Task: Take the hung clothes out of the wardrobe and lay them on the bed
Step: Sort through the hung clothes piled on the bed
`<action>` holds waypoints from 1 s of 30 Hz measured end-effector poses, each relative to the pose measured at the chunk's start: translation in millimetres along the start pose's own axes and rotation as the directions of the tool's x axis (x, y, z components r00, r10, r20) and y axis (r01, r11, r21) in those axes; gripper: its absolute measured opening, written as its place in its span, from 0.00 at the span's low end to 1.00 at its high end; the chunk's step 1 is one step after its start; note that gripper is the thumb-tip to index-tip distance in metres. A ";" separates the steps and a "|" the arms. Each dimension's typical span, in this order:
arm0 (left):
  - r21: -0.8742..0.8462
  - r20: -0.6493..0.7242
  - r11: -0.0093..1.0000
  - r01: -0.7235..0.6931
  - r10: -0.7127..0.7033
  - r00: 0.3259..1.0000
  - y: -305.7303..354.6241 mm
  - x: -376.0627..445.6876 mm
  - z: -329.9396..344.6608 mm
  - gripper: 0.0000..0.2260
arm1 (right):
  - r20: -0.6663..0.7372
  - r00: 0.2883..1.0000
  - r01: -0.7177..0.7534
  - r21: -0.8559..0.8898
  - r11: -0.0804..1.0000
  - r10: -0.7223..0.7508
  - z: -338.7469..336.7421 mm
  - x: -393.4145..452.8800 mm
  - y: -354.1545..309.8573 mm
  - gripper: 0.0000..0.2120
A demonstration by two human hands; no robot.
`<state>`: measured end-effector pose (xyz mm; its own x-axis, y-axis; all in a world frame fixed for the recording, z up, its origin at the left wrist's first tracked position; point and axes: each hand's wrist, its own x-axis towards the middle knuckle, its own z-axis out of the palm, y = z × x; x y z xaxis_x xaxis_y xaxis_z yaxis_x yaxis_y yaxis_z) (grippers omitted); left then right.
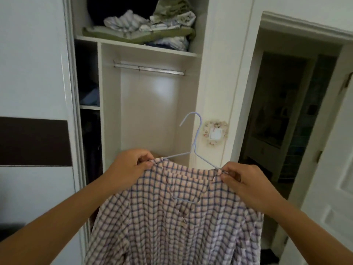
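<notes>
A pink and blue checked shirt point(172, 222) hangs on a pale blue wire hanger point(194, 142) in front of the open wardrobe point(149, 104). My left hand point(129, 165) pinches the shirt's left shoulder at the hanger's end. My right hand point(242, 178) pinches the right shoulder at the other end. The hanger's hook points up, free of the metal rail point(149, 68), which carries no clothes. The shirt's lower part runs out of the frame. The bed is not in view.
Folded bedding and clothes point(149, 25) fill the shelf above the rail. Dark side compartments point(89, 92) sit left of the hanging space. A sliding wardrobe door point(34, 111) stands at left. An open doorway point(286, 115) and a white door point(332, 169) are at right.
</notes>
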<state>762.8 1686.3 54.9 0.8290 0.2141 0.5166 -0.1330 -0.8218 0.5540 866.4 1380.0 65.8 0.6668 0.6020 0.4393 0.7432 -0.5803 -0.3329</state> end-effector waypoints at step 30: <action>0.364 -0.143 0.931 -0.036 0.093 0.985 -271.6 377.7 -68.0 0.07 | -0.208 0.956 0.241 0.145 0.960 -0.209 140.2 458.4 -50.2 0.11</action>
<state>1075.1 2026.3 143.9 0.7269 0.2095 0.6540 0.0443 -0.9646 0.2598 1142.4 1762.0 167.0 0.4708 0.5821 0.6630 0.8819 -0.3320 -0.3348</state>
